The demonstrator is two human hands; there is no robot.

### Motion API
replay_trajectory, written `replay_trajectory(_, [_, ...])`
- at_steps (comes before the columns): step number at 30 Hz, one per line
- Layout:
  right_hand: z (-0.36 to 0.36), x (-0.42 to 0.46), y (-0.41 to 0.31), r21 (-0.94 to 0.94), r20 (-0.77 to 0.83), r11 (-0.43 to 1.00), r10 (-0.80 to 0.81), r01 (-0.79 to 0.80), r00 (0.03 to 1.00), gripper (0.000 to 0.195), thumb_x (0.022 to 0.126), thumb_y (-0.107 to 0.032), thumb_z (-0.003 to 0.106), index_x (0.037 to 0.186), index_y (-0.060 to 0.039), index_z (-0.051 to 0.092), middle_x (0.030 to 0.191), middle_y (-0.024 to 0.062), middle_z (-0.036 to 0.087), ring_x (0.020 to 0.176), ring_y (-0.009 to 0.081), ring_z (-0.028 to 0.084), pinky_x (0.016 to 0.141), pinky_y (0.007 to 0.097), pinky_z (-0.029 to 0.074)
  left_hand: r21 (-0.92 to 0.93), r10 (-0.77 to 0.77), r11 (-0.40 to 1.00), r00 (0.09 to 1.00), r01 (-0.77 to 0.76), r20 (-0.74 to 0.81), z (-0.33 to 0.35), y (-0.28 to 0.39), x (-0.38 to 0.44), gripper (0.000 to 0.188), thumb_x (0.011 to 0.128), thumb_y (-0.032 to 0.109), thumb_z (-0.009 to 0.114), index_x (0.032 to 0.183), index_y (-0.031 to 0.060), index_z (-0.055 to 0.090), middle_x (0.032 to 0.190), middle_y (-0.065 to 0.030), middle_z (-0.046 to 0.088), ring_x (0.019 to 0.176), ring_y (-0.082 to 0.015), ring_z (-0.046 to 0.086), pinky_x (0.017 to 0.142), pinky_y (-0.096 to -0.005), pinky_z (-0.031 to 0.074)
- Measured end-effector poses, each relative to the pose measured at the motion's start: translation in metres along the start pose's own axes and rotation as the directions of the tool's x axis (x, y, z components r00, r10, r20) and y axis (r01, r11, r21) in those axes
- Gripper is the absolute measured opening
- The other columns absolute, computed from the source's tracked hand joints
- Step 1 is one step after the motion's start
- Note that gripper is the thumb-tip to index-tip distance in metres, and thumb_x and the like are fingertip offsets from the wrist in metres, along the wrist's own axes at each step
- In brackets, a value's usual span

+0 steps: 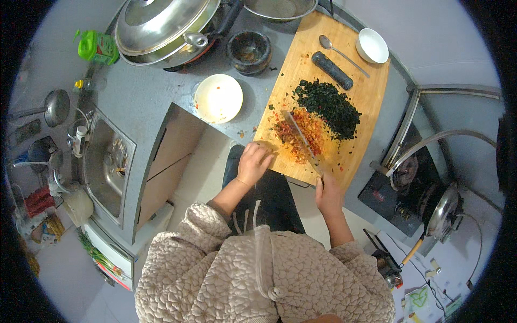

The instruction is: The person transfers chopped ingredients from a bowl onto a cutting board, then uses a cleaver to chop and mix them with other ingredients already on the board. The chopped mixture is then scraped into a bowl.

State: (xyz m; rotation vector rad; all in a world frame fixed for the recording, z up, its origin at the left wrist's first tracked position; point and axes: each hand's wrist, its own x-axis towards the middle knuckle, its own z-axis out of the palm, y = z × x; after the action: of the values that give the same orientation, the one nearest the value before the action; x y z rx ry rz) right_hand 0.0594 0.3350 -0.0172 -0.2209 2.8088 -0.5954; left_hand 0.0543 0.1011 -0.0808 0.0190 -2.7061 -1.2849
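Note:
My right hand (329, 191) grips the handle of a kitchen knife. Its blade (301, 133), seen nearly edge-on, stands in a pile of finely chopped red and orange food (311, 125) on a wooden cutting board (278, 95). Fingers bent, my left hand (254, 161) touches the board's near left corner; whether it grips the board is unclear. Beyond the orange pile lies a heap of chopped dark green, almost black food (331, 107), and the two meet along one side. A dark stone pestle (332, 70), a metal spoon (343, 55) and a white bowl (372, 46) are farther up the board.
Left of the board are a stained white bowl (218, 99), a stone mortar (249, 52) and a lidded wok (169, 32). A metal basin (280, 8) stands at the back. A sink (103, 173) is at far left, a gas stove (398, 202) at right.

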Motion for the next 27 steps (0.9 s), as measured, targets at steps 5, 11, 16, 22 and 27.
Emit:
replay_trajectory(5, [0.002,0.012,0.008,-0.033,0.102,0.997,0.078,-0.075,0.992,0.026,0.084,-0.02,0.051,0.106,-0.0053,0.05,0.09,0.0196,0.058,0.079,0.0378,0.057,0.067,0.046,0.045,-0.021,0.026,0.999,0.999,-0.026,0.022,0.008,0.004,0.006,0.019,0.068,0.008,0.069,0.082,0.0024,0.059,0.087,-0.0107,0.056,0.088,-0.0307,0.053,0.075,-0.036,0.046])
replay_trajectory(11, [-0.014,0.018,-0.009,0.014,0.073,0.991,0.134,-0.135,0.988,0.021,0.084,-0.017,0.052,0.101,-0.0039,0.053,0.087,0.0212,0.058,0.079,0.0387,0.056,0.066,0.0442,0.044,-0.012,-0.003,1.0,1.0,0.003,0.002,0.016,0.001,0.01,0.02,0.067,0.009,0.07,0.082,0.0015,0.059,0.088,-0.0112,0.056,0.087,-0.0306,0.053,0.075,-0.0364,0.046])
replay_trajectory(16, [-0.027,0.024,-0.002,0.01,0.054,0.994,0.104,-0.105,0.993,0.024,0.087,-0.022,0.048,0.099,-0.0023,0.05,0.089,0.0213,0.057,0.082,0.0394,0.055,0.068,0.0472,0.044,-0.028,-0.026,0.999,1.0,0.026,0.018,0.013,0.005,0.017,0.018,0.067,0.009,0.069,0.08,0.0012,0.059,0.088,-0.011,0.056,0.088,-0.0301,0.052,0.075,-0.0362,0.045])
replay_trajectory(22, [-0.029,0.031,0.005,-0.004,0.143,0.994,0.107,-0.108,0.984,0.023,0.086,-0.02,0.048,0.099,-0.0019,0.05,0.088,0.0228,0.056,0.081,0.0403,0.055,0.069,0.0469,0.043,0.0,-0.023,1.0,1.0,0.023,0.001,0.014,0.008,0.018,0.018,0.067,0.008,0.069,0.081,0.0017,0.059,0.088,-0.0103,0.056,0.088,-0.0297,0.052,0.076,-0.0368,0.045])
replay_trajectory(27, [-0.028,0.037,0.0,-0.024,0.146,0.988,0.153,-0.151,0.977,0.021,0.085,-0.018,0.049,0.1,-0.0026,0.051,0.09,0.0217,0.057,0.083,0.0388,0.055,0.07,0.0467,0.044,0.048,-0.025,0.998,0.999,0.027,-0.035,0.015,0.007,0.024,0.019,0.066,0.007,0.071,0.081,0.0031,0.06,0.088,-0.0097,0.057,0.088,-0.0293,0.053,0.075,-0.0355,0.046])
